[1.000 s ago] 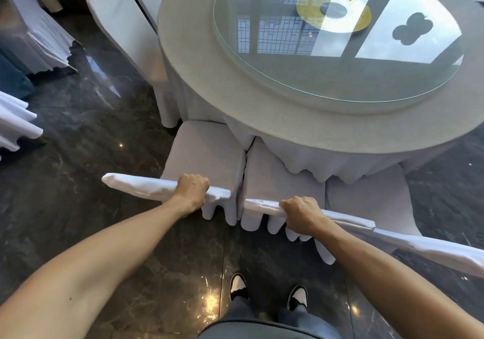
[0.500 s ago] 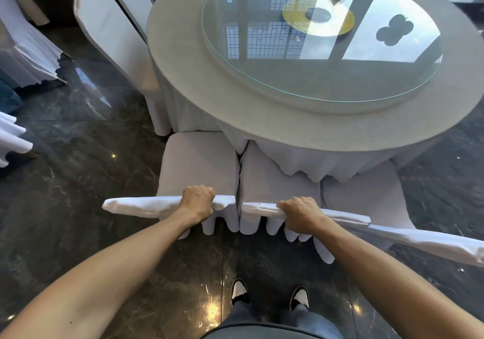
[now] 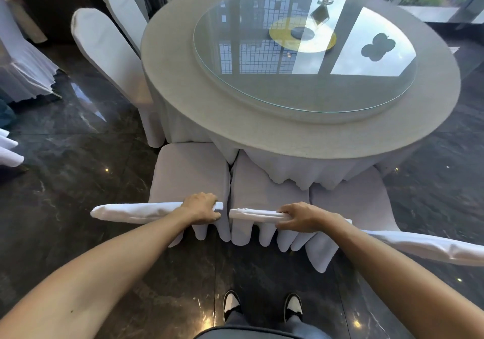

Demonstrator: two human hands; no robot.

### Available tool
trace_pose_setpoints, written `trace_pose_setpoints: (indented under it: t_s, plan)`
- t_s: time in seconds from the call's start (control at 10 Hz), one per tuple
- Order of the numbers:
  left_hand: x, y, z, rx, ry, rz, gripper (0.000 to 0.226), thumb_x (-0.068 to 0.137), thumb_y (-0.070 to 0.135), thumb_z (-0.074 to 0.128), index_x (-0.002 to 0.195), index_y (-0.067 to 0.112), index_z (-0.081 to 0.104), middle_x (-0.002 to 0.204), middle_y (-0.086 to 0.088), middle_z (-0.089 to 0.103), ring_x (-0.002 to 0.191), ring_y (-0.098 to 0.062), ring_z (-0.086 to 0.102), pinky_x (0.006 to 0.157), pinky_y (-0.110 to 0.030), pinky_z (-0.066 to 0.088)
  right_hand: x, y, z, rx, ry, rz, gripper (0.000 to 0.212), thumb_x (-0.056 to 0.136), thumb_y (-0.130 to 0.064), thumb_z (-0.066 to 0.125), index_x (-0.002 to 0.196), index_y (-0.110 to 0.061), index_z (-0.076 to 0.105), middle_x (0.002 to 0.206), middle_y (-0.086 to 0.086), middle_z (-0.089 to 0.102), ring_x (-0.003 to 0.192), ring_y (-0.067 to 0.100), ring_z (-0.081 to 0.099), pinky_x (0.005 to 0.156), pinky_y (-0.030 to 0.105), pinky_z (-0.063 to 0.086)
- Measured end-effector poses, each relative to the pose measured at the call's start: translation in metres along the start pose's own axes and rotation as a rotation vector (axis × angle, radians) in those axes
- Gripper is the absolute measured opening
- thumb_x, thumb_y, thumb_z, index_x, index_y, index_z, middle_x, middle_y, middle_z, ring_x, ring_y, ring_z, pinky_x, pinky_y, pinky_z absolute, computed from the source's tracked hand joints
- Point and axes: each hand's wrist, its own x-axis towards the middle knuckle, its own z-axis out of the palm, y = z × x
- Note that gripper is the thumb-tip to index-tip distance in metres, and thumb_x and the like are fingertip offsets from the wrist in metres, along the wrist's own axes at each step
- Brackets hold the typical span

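Observation:
Two white-covered chairs stand side by side at a round table (image 3: 183, 82), seats tucked partly under its hanging cloth. My left hand (image 3: 201, 207) grips the top edge of the left chair's back (image 3: 136, 211), fingers curled over it. My right hand (image 3: 301, 217) holds the top edge of the middle chair's back (image 3: 254, 214), with fingers stretched along the top and thumb underneath. The left seat (image 3: 188, 171) and the middle seat (image 3: 256, 184) almost touch.
A third covered chair (image 3: 351, 200) stands at the right, its back (image 3: 432, 247) under my right forearm. Two more chairs (image 3: 104, 48) stand at the table's left. A glass turntable (image 3: 288, 87) lies on the table. The floor is dark polished stone; my shoes (image 3: 262, 310) are below.
Both chairs have slid a little further under the table and my view has come closer. My right hand's fingers have flattened from a fist to a looser hold.

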Motion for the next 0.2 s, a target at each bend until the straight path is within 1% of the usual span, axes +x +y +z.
trace_pose_setpoints:
  t_s: [0.1,0.2]
  plan:
    - [0.002,0.014,-0.011,-0.017,-0.015,0.029,0.051,0.081,0.059,0.055,0.116,0.023,0.062,0.116,-0.003,0.066,0.103,-0.027,0.061,0.083,-0.038,0.050,-0.003,0.001,-0.018,0.010,-0.084,0.016,0.043,0.081,-0.065,0.054,0.109,-0.034,0.065,0.097,-0.009,0.063,0.085,0.011,0.059,0.080,0.036,0.050]
    - [0.008,0.040,-0.029,-0.037,-0.011,0.057,0.056,0.084,0.061,0.054,0.121,0.019,0.062,0.121,-0.004,0.064,0.108,-0.026,0.060,0.090,-0.040,0.049,-0.005,0.006,-0.040,-0.049,-0.069,0.048,0.051,0.080,-0.068,0.051,0.111,-0.031,0.065,0.114,-0.004,0.063,0.102,0.018,0.058,0.092,0.040,0.047]
